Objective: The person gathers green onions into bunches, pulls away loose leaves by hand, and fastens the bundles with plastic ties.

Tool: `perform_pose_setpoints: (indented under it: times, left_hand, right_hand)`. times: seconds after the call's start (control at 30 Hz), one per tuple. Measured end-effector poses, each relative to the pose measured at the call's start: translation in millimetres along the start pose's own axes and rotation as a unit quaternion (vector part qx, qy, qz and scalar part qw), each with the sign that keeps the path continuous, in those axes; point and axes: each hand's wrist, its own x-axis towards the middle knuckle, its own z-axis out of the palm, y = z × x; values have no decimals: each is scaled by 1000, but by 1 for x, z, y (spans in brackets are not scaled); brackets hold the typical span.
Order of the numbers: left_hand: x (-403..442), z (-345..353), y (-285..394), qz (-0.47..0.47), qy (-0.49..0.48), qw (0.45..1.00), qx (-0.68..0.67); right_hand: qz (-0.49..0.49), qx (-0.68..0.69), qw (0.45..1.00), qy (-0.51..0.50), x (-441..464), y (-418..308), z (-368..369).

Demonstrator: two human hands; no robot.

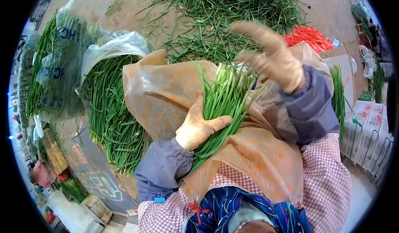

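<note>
A bunch of garlic chives (pixel 224 95) lies slanted across my lap, its pale cut ends pointing away from me. My left hand (pixel 199 127), in a cream glove, is closed round the lower left side of the bunch, with the thumb across the stems. Above the pale ends and to their right, my right hand (pixel 276 56) is raised in a similar glove. Its fingers are spread and smeared by motion, and nothing shows in them. Under the bunch, a tan plastic apron (pixel 166 91) covers my knees.
Loose chives (pixel 237 8) are heaped on the floor ahead. At the left, more chives (pixel 114 108) lie by an open clear bag (pixel 118 45) and a filled printed bag (pixel 62 70). Red ties (pixel 309 38) lie at the right, with white crates (pixel 368 125) beyond.
</note>
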Motion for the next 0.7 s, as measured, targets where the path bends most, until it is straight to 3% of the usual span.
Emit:
perform_pose_setpoints:
  times: [0.03,0.13,0.23,0.33,0.4,0.47,0.57,0.6,0.67,0.7]
  left_hand:
    - [1,1,1,-2,-3,1000,4]
    - [0,1,3,14,-11,999,38]
    - [-2,-1,3,7,2,1000,28]
    - [-1,-4,2,10,-11,999,31]
    - [-1,-3,6,0,-24,1000,3]
    - [-2,-3,9,-11,-30,999,-15]
    - [-1,-4,12,-21,-34,999,-19]
    - [0,-4,12,-22,-38,999,-19]
    - [2,-2,10,-23,-46,998,-32]
    - [2,0,10,-22,-49,998,-44]
  right_hand:
    - [-70,-194,972,-114,4,-6,4]
    - [9,-128,957,-261,19,-13,28]
    - [254,138,921,-260,25,-22,36]
    - [273,239,918,-159,19,-18,42]
    - [144,374,916,-29,24,8,29]
    - [140,455,876,82,35,27,-7]
    - [99,124,979,128,35,31,-26]
    - [106,125,980,110,23,24,-18]
    - [70,104,992,-13,11,-6,-1]
    - [-18,46,996,-73,10,-14,4]
